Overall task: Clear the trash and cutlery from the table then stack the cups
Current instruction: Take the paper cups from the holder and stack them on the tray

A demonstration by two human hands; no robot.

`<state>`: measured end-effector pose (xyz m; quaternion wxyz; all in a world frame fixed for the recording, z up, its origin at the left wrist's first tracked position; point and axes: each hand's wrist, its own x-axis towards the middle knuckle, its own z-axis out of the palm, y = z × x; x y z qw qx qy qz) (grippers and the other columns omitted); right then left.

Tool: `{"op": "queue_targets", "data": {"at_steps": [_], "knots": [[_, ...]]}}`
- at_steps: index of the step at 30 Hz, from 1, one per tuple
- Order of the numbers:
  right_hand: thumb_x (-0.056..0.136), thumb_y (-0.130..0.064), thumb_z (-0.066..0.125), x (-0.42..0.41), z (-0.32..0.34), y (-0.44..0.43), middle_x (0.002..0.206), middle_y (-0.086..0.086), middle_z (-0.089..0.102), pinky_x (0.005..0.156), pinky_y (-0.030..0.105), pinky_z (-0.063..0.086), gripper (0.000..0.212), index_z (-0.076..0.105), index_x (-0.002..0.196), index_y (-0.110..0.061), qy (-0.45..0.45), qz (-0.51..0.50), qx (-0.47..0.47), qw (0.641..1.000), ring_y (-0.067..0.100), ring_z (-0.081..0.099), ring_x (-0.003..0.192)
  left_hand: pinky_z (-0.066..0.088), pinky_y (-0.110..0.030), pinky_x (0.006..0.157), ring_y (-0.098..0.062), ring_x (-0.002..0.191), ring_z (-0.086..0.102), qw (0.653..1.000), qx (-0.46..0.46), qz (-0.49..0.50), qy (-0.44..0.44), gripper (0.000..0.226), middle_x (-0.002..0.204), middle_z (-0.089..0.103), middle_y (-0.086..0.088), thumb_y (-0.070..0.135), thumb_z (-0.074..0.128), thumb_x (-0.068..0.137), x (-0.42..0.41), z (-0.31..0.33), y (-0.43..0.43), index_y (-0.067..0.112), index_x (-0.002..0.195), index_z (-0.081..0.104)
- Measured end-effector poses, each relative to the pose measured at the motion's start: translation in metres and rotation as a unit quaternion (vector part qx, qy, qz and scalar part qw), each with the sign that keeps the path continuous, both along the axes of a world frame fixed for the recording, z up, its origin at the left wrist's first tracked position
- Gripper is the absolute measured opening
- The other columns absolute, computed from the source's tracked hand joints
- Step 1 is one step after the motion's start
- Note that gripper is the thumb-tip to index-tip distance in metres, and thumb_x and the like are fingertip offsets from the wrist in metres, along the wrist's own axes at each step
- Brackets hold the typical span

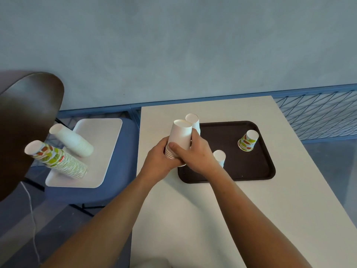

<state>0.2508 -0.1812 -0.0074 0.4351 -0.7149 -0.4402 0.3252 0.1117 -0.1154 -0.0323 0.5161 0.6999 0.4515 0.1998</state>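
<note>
While both hands, left (160, 155) and right (195, 151), close round the upturned nested white paper cups (179, 138) at the dark brown plastic tray's (251, 171) left edge, three cups stand on it, one seemingly patterned (248, 140).

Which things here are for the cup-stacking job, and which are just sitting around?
For the job: held stack, white cups, patterned cup, brown tray, both tall stacks.

Just around: white tray, blue seat, railing.
</note>
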Motion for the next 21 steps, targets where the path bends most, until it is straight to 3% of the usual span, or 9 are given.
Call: {"op": "queue_targets", "data": {"at_steps": [3, 10, 16, 21], "knots": [[0.086, -0.05, 0.076, 0.003, 0.006, -0.005, 0.104, -0.008, 0.063, 0.075, 0.026, 0.053, 0.047, 0.052, 0.118, -0.024, -0.007, 0.009, -0.001, 1.0, 0.009, 0.063, 0.095, 0.059, -0.049, 0.097, -0.015, 0.111, 0.07, 1.0, -0.002, -0.015, -0.026, 0.085, 0.122, 0.072, 0.014, 0.044, 0.094, 0.059, -0.007, 0.006, -0.006, 0.037, 0.136, 0.059], [0.088, -0.048, 0.076, 0.007, 0.018, -0.015, 0.102, -0.013, 0.064, 0.062, 0.006, 0.044, 0.043, 0.055, 0.117, -0.025, -0.006, 0.042, 0.006, 0.999, -0.002, 0.062, 0.092, 0.058, -0.049, 0.1, -0.015, 0.114, 0.07, 0.998, 0.0, -0.024, -0.058, 0.084, 0.127, 0.071, 0.014, 0.03, 0.095, 0.07, -0.017, 0.018, -0.021, 0.043, 0.142, 0.055], [0.088, -0.047, 0.076, 0.002, 0.017, -0.02, 0.104, -0.009, 0.066, 0.069, 0.016, 0.047, 0.044, 0.056, 0.118, -0.022, 0.003, 0.008, 0.034, 0.999, 0.003, 0.064, 0.094, 0.058, -0.05, 0.099, -0.016, 0.114, 0.071, 0.998, 0.008, -0.005, -0.057, 0.084, 0.126, 0.072, 0.014, 0.039, 0.096, 0.065, -0.017, 0.018, -0.028, 0.044, 0.139, 0.056], [0.088, -0.051, 0.074, 0.004, 0.022, -0.019, 0.107, -0.008, 0.065, 0.068, 0.017, 0.046, 0.052, 0.055, 0.123, -0.018, 0.011, -0.071, 0.053, 0.996, 0.004, 0.063, 0.093, 0.061, -0.044, 0.091, -0.011, 0.103, 0.07, 1.0, 0.025, -0.001, 0.001, 0.066, 0.113, 0.073, 0.016, 0.047, 0.092, 0.069, -0.017, 0.012, -0.03, 0.038, 0.126, 0.062]]}}
